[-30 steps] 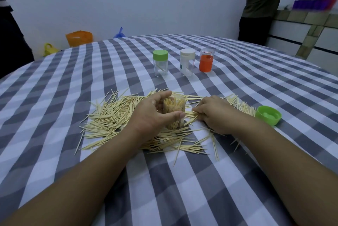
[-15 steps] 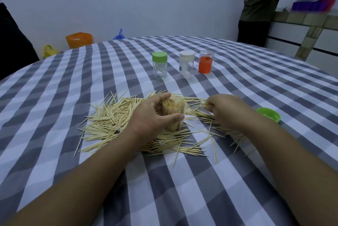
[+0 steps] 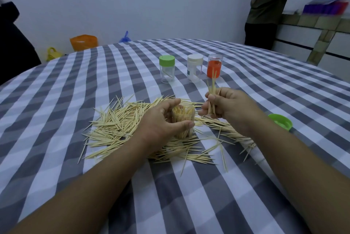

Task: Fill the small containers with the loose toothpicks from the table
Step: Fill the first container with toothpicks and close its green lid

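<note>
A clear small container point(image 3: 183, 118), nearly full of upright toothpicks, stands in the middle of a pile of loose toothpicks point(image 3: 117, 125) on the checked tablecloth. My left hand point(image 3: 161, 125) grips this container from the left side. Just to its right, my right hand point(image 3: 225, 105) holds a bunch of toothpicks point(image 3: 212, 91) upright, raised a little above the table. Farther back stand a green-lidded container point(image 3: 167, 68), a white-lidded container point(image 3: 194, 67) and an open container with an orange inside point(image 3: 214, 66). A loose green lid point(image 3: 280, 121) lies at the right.
The round table point(image 3: 75, 85) wears a grey and white checked cloth. A person stands at the back right by a tiled counter point(image 3: 312, 23). Orange point(image 3: 83, 42), yellow and blue bags sit on the floor behind the table.
My right hand has risen from the pile with a bunch of toothpicks and now holds them upright beside the container. My left hand has stayed around the container.
</note>
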Tool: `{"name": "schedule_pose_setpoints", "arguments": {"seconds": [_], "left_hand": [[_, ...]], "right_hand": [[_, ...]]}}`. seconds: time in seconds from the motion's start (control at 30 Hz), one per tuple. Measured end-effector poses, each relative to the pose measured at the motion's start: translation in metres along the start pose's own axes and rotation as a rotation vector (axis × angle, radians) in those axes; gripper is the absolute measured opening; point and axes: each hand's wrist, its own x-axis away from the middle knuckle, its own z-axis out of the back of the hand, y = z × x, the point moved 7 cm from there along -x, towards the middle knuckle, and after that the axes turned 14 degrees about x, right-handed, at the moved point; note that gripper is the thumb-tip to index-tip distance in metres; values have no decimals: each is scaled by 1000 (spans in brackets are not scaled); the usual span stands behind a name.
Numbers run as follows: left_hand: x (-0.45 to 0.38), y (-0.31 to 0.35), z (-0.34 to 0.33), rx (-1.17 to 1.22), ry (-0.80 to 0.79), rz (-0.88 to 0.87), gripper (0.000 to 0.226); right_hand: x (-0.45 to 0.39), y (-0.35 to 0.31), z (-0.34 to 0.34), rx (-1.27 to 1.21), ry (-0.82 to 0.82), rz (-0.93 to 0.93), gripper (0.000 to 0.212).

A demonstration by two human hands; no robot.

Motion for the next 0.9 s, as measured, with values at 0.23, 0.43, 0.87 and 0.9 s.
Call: {"name": "schedule_pose_setpoints", "arguments": {"seconds": [0.23,0.43,0.87,0.9], "left_hand": [[2,-4,-9,5,-28,-16,89],[2,-2,-10,19,-38,-25,88],[0,-3,-8,37,-25,-24,82],[0,-3,-8,35,-25,-21,80]], "right_hand": [[7,-15,-12,-358,220,126,16],[10,-10,-27,-135,211,156,16],[11,-6,-31,97,149,105,20],[11,-7,-28,102,169,135,22]]}}
